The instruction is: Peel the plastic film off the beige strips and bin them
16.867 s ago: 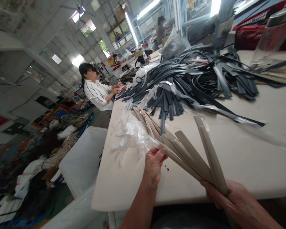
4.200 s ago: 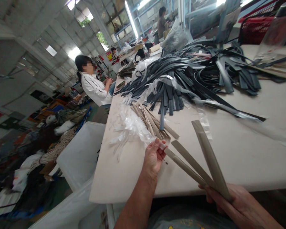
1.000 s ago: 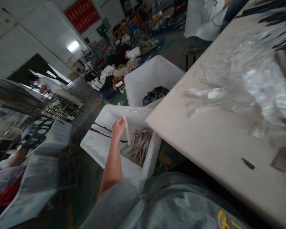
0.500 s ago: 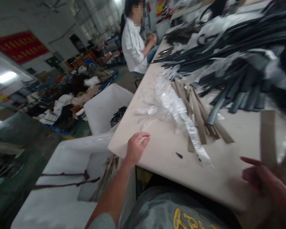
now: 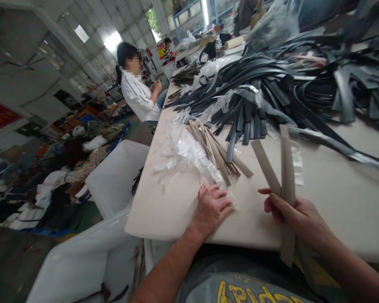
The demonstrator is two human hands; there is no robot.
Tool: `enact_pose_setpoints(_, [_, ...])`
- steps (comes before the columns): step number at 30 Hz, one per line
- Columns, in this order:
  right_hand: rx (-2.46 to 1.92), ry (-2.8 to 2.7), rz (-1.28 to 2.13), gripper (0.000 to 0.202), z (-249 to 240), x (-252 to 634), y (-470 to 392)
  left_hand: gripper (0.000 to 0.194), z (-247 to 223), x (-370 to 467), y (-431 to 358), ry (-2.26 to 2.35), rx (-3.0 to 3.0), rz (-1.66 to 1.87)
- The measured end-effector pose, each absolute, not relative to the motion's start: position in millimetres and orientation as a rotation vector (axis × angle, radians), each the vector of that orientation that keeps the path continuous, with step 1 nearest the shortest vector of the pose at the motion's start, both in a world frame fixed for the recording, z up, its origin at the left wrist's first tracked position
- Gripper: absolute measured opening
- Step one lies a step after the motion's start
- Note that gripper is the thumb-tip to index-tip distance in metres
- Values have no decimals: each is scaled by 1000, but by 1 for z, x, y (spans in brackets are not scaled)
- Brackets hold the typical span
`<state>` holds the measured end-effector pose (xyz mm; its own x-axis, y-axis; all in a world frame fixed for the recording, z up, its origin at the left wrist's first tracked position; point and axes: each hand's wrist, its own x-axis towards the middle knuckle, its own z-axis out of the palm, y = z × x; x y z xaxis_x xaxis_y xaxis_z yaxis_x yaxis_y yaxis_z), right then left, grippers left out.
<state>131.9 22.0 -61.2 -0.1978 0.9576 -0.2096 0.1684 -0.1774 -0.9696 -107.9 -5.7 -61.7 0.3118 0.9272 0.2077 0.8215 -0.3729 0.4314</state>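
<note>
A factory hall with a lit window and tube lights is seen behind a long pale worktable (image 5: pixel 170 202), by whose left edge two white plastic bins (image 5: pixel 118 174) are placed. Farther back, the floor is covered with heaped bundles (image 5: pixel 91 155). At the far part of the table edge, a co-worker in a white top with dark lines (image 5: pixel 139 94) is seated, the hands held together in front.

Across the back of the table a large heap of dark grey flat strips (image 5: pixel 249 75) is spread, their cut ends turned toward the front. Just in front of it, a fan of loose taupe strips (image 5: pixel 214 153) is laid, overlapped on its left by a tangle of clear plastic strips (image 5: pixel 189 147).

By the right hand (image 5: pixel 297 216), a few taupe flat strips (image 5: pixel 287 168) are gripped above the table's front edge, their upper ends splayed apart. The left hand (image 5: pixel 213 206) is placed palm down at the near end of the clear plastic, its fingers slightly bent and close together; whether anything is pinched under them cannot be told.
</note>
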Motion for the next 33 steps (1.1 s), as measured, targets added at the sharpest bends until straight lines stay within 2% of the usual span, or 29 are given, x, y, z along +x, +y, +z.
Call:
enact_pose_setpoints(6, [-1291, -1415, 1731, 73, -54, 110, 29, 9, -50, -112, -12, 1638, 2549, 950])
enact_pose_setpoints(12, [-1245, -1499, 1691, 60, -57, 61, 37, 18, -43, -116, -28, 1562, 2619, 1105])
enact_pose_setpoints(14, [-1208, -1507, 1659, 55, -58, 54, 39, 25, -44, -117, -34, 1605, 2369, 1203])
enact_pose_setpoints(17, [-1178, -1538, 1560, 49, -53, 55, 40, 33, -42, -116, -40, 1602, 1637, 1284])
enact_pose_setpoints(21, [-1163, -1624, 1390, 40, -42, 62, 39, 53, -36, -106, -39, 1320, 968, 1015])
enact_pose_setpoints(24, [-1138, -1697, 1241, 33, -38, 63, 38, 44, -38, -92, -33, 1270, 885, 893])
enact_pose_setpoints(27, [-1136, -1729, 1174, 35, -35, 67, 35, 31, -44, -81, -27, 1243, 897, 907])
enact_pose_setpoints(30, [-1196, -1745, 1185, 44, -33, 82, 27, 29, -46, -80, -19, 1185, 690, 1065])
enact_pose_setpoints(33, [-1266, -1681, 1343, 54, -38, 106, 13, 33, -40, -83, -8, 1082, 451, 1249])
